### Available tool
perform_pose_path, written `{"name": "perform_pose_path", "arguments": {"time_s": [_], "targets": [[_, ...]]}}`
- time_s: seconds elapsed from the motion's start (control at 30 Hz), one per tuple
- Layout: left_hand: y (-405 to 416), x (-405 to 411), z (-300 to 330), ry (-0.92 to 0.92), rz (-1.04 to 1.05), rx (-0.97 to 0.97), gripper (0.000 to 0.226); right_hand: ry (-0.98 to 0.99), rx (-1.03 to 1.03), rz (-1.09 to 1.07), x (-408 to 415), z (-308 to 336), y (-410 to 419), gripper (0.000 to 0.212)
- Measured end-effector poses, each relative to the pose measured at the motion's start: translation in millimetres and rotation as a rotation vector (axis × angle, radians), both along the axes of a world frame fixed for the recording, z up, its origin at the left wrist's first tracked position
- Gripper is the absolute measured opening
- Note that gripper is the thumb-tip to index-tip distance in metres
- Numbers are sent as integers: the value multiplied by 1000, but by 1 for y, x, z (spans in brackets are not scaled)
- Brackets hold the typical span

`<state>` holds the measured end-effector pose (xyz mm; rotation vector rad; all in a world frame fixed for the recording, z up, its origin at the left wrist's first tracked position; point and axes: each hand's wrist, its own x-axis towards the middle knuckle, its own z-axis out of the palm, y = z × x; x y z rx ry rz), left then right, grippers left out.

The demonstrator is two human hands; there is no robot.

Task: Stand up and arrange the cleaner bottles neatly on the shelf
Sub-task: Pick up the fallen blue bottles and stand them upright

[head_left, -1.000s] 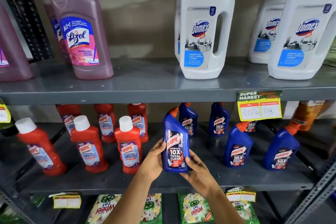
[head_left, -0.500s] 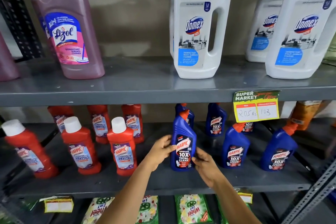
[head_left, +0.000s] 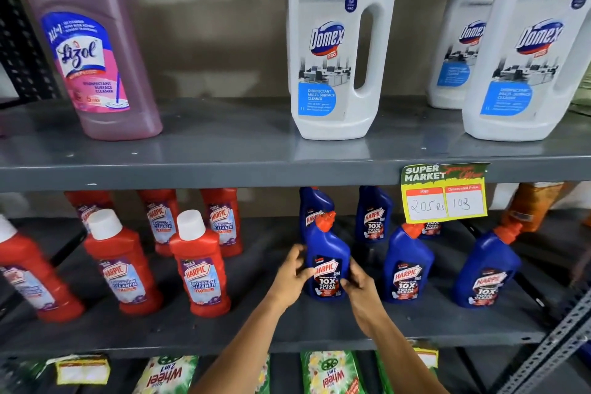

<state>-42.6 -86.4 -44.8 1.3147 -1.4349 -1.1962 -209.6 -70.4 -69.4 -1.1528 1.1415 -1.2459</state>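
Blue plastic Harpic bottle [head_left: 327,262] stands upright on the grey middle shelf [head_left: 256,326], red cap pointing to 12 o'clock. The left hand [head_left: 292,277] curls loosely at its 9 o'clock side, fingertips on the label edge; the right hand [head_left: 358,285] grips from 3 o'clock, fingers wrapped over the label. Two more blue bottles [head_left: 407,265] stand at 3 o'clock.

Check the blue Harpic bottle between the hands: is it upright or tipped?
Upright. The blue Harpic bottle stands base-down on the middle shelf, orange cap on top, with the left hand and right hand against its sides.
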Motion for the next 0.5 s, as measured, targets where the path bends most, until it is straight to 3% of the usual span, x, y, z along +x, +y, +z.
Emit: {"name": "perform_pose_path", "arguments": {"time_s": [0.27,0.4,0.5], "targets": [[13,-4,0,-61,35,-39,34,126,37,-56,7,-5,7,66],[43,10,-13,-198,237,-159,29,251,62,-431,37,-9,37,64],[70,43,-19,-312,397,-293,9,239,86,-644,71,-9,69,60]]}}
